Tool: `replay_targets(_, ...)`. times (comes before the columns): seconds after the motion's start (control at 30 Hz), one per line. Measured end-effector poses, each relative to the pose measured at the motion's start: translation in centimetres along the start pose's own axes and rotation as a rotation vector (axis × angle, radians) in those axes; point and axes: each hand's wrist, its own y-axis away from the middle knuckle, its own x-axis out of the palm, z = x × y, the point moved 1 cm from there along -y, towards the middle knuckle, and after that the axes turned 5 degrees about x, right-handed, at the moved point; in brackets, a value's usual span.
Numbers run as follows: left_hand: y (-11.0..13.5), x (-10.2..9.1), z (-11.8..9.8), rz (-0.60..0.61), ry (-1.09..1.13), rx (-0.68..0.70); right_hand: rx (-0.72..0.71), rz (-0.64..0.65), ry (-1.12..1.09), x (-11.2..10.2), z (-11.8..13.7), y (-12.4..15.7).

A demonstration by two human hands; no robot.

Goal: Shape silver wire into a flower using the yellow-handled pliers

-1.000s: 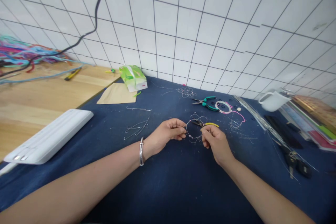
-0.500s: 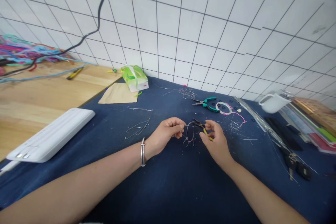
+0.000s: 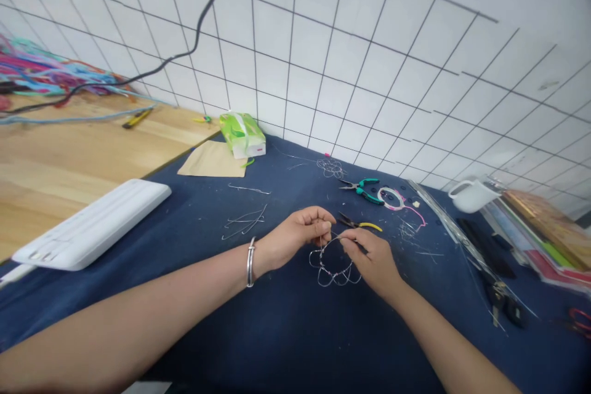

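A thin silver wire ring with petal-like loops [image 3: 333, 273] hangs between my two hands above the dark blue cloth. My left hand [image 3: 310, 228] pinches the wire at the ring's upper left, its thumb and forefinger pressed together. On the other side, the fingertips of my right hand [image 3: 369, 252] are closed on the ring's upper right. Just beyond the right hand lie yellow-handled pliers [image 3: 362, 225], partly hidden by its knuckles. Farther back rest teal-handled pliers [image 3: 362, 189] and a flower-like coil of wire [image 3: 330, 167].
Several bent wires [image 3: 244, 221] lie to the left. A white power strip [image 3: 99, 221], tissue pack [image 3: 242, 134] and tan paper [image 3: 213, 159] sit beyond. At right are a wire spool [image 3: 390, 198], long rods [image 3: 431, 209], keys [image 3: 497, 301], a white mug [image 3: 471, 196] and books [image 3: 545, 228].
My right hand has let go of the yellow-handled pliers, which now lie on the cloth, and has taken hold of the wire ring. The ring has turned and opened out toward me.
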Motion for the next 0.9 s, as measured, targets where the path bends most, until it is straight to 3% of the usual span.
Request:
replay_targets(0.17,0.1,-0.2,-0.3,-0.003,0.126,-0.025,0.217,-0.116,-0.056,-0.1,0.3,-0.3)
replay_targets(0.27,0.2,-0.4,0.1,-0.004,0.135,-0.072,0.267,-0.181,-0.051,0.0,0.0,-0.8)
replay_targets(0.4,0.0,-0.9,0.9,-0.068,0.099,-0.08,0.251,-0.189,-0.067,0.8,-1.0,-1.2)
replay_targets(0.63,-0.6,-1.4,1.4,-0.155,-0.035,-0.072,0.19,-0.082,-0.095,2.2,-3.1,-1.2)
replay_targets(0.9,-0.5,-0.9,1.0,-0.16,-0.126,-0.078,0.031,-0.072,-0.05,2.7,-3.2,-0.8)
